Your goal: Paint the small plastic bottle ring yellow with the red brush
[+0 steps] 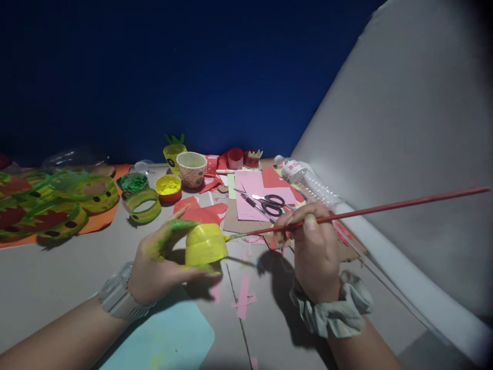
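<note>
My left hand (165, 259), smeared with green and yellow paint, grips a small yellow-painted cup (206, 245) between thumb and fingers, tilted on its side. In my right hand (314, 241) is a long red-handled paintbrush (370, 209), held like a pen. Its yellow-tipped bristles touch the right edge of the cup. Beyond my left hand stand a tub of yellow paint (168, 187) and a tub of green paint (133, 183). A green-yellow painted ring (143, 206) lies near them.
Scissors (269, 205) rest on pink paper (246, 198). A plastic bottle (304, 177) lies by the white wall. A patterned paper cup (191, 170) stands at the back. Painted green crafts (61, 205) cover orange paper at left. A light-blue mat (165, 334) lies in front.
</note>
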The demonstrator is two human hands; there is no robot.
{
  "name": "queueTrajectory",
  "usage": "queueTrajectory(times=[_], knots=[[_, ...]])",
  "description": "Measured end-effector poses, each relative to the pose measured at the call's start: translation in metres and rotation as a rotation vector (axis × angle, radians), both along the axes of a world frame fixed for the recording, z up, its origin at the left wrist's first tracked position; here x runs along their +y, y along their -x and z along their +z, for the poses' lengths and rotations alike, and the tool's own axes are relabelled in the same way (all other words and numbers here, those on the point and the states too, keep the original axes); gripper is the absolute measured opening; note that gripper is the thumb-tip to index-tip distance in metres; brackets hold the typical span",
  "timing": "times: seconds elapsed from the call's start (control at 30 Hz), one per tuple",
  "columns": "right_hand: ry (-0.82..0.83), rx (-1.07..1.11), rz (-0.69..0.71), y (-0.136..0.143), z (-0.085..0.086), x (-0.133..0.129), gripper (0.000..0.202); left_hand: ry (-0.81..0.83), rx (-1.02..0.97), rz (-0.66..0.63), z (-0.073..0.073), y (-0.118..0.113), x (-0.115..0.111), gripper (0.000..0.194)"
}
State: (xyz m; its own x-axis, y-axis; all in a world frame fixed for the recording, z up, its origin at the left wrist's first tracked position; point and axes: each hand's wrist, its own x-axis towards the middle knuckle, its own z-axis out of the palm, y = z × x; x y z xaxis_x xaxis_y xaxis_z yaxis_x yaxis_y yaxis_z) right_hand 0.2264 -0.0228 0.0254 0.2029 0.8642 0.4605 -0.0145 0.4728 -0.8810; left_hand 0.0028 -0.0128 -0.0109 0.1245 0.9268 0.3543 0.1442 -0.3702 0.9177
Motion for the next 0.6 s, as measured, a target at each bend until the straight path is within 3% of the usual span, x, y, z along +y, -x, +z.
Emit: queueTrajectory(times=[0.1,0.23,0.4,0.6], knots=[[-0.012,0.078,-0.017,-0.003,0.007,0.0,0.017,-0.055,0.067,-0.008,0.002,0.001,0.001,0.049],[0.002,0.176,0.073,-0.001,0.013,-0.004,0.018,-0.109,0.165,0.031,-0.001,0.006,0.003,0.05],[0.031,0.137,0.064,0.008,0.007,-0.005,0.017,-0.068,0.058,0.009,-0.008,0.006,0.002,0.053],[0.072,0.065,-0.019,0.006,0.001,-0.002,0.018,-0.071,-0.035,-0.011,-0.005,0.001,0.0,0.052]])
